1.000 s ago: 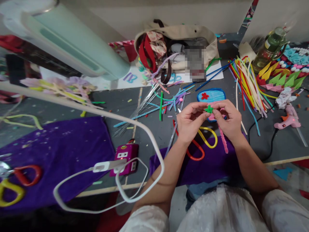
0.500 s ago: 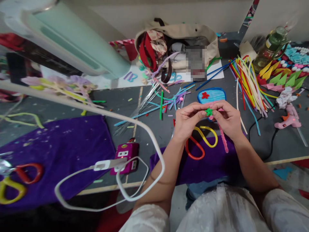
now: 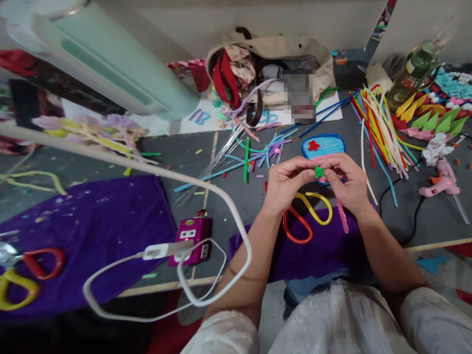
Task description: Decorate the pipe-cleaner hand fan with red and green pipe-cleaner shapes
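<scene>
A small green flower shape [image 3: 319, 172] is pinched between the fingertips of my left hand [image 3: 285, 184] and my right hand [image 3: 348, 183]. Both hands are closed round it. Behind them lies a blue oval piece [image 3: 323, 144] with a red flower [image 3: 313, 145] on it; my fingers partly hide its lower part. A pink fuzzy strip [image 3: 342, 216] hangs below my right hand. Under my wrists, scissors with red and yellow handles [image 3: 319, 209] lie partly on a purple cloth [image 3: 317, 253].
Colourful pipe cleaners [image 3: 383, 128] and a pink glue gun [image 3: 442, 182] lie to the right. A beige bag [image 3: 273, 46] stands at the back. On the left are a purple power socket [image 3: 190, 241], a white cable [image 3: 236, 221] and more scissors [image 3: 44, 263].
The green flower shape has turned slightly between my fingertips. Both hands have otherwise stayed almost in place.
</scene>
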`<action>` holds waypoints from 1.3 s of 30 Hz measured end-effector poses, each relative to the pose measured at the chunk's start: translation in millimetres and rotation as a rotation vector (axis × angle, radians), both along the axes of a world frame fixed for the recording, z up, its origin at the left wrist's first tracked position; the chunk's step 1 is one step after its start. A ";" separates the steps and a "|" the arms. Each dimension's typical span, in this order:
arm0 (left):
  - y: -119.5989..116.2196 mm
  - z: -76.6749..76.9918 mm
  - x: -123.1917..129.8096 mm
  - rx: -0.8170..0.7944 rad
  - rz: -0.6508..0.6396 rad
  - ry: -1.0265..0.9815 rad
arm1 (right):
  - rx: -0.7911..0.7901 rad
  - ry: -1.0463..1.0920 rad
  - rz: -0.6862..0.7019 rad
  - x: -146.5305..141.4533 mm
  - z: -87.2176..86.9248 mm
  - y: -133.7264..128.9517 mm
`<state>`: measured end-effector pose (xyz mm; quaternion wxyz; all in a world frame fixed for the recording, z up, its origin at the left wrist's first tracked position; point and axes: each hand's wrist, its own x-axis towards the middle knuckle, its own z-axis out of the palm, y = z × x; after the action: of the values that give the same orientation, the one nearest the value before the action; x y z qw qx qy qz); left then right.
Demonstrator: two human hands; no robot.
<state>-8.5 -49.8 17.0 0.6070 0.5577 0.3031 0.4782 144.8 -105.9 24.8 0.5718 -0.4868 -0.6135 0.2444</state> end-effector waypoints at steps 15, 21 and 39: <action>13.4 -8.9 1.7 0.405 0.172 0.265 | 0.102 -0.178 -0.213 6.6 -17.9 11.3; 13.5 -10.6 4.1 0.490 0.141 0.282 | 0.087 -0.231 -0.187 7.6 -25.7 13.7; 12.7 -9.9 5.9 0.283 0.051 0.103 | -0.195 0.263 -0.020 6.1 -23.7 17.3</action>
<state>-2.7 -37.1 7.1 0.4937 0.6536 0.2774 0.5021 150.9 -88.5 1.1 0.5996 -0.5098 -0.5020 0.3586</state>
